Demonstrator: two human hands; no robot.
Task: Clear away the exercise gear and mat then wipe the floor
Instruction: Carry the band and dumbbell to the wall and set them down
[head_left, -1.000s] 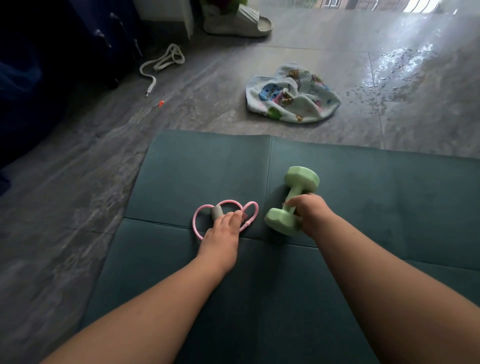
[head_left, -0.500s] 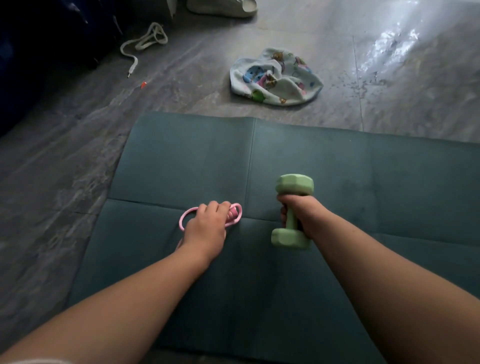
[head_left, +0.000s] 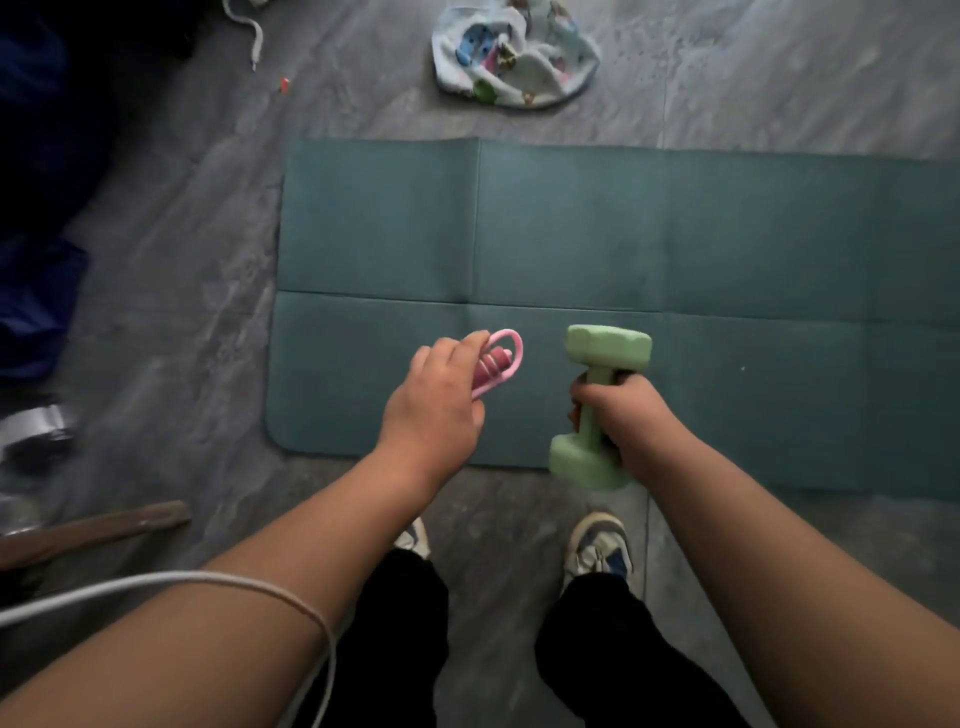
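Note:
A teal exercise mat (head_left: 623, 234) lies flat on the grey tiled floor, creased into panels. My left hand (head_left: 434, 410) grips a pink resistance band (head_left: 498, 361) and holds it in the air above the mat's near edge. My right hand (head_left: 628, 421) is wrapped round the handle of a light green dumbbell (head_left: 597, 405), lifted off the mat and held nearly upright. A crumpled patterned cloth (head_left: 514, 57) lies on the floor beyond the mat.
My feet in sneakers (head_left: 597, 551) stand at the mat's near edge. A white cable (head_left: 244, 26) and a small red bit (head_left: 284, 84) lie at the far left. Dark blue furniture (head_left: 36, 208) fills the left side. A wooden piece (head_left: 93, 530) lies at the near left.
Both hands have lifted their objects off the mat and drawn back toward me. The view has risen and tilted down, so my legs and shoes now show.

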